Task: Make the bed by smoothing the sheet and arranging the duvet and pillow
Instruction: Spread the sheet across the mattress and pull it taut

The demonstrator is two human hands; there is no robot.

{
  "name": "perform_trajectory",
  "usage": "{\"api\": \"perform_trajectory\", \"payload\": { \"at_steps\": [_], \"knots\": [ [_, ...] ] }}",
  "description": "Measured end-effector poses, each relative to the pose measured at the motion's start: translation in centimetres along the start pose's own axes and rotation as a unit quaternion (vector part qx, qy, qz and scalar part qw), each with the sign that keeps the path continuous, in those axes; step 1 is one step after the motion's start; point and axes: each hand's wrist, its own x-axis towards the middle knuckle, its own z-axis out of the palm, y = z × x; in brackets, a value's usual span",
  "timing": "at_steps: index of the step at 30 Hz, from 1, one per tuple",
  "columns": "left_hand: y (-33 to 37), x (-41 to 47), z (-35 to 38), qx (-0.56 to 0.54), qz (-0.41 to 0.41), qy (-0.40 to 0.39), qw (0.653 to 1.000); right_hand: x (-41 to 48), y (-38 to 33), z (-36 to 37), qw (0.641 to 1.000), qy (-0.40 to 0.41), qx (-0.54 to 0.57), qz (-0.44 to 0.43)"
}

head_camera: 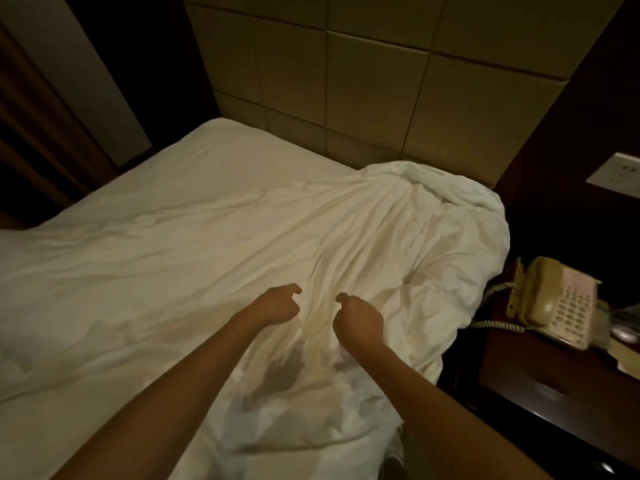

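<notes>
**Duvet spread, one corner bunched at the headboard**

Farthest from the headboard (346, 81), at the near edge of the bed, both bare forearms reach out over the white duvet (207, 237). The left hand (277, 304) hangs just above the cloth with fingers loosely curled, holding nothing. The right hand (358, 322) is seen from the back with its fingers curled under. I cannot tell whether it pinches any fabric. Shadows on the cloth beneath suggest both hands are raised off it.

The duvet covers the whole mattress. Long creases run from the hands toward the headboard and end in a bunched corner (450, 209) piled against its right end. The step in hand looks like straightening the duvet. To do it well, take that bunched corner, draw it out square to the headboard's right end, then sweep flat palms along the creases rather than across them.

No pillow shows, and the sheet is hidden beneath, so both are probably still to do.

Right of the headboard, a telephone (550, 303) sits on a dark bedside table (536, 368), its coiled cord close to the overhanging duvet; a tug on the cloth could snag it. Left of the headboard hangs a curtain (41, 116).
</notes>
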Motion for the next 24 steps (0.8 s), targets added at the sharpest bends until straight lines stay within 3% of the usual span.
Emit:
{"api": "perform_trajectory", "payload": {
  "at_steps": [6,16,24],
  "knots": [
    [2.9,8.4,-3.5,0.112,-0.015,0.058,0.992,10.5,1.0,-1.7,0.996,0.042,-0.054,-0.061],
    [7.0,26.5,-8.4,0.115,-0.066,0.181,0.974,31.3,3.5,-2.3,0.993,0.020,-0.068,-0.097],
    [2.6,35.6,-12.6,0.202,-0.119,0.195,0.952,42.2,2.6,-0.2,0.979,-0.082,-0.137,-0.125]
  ]
}}
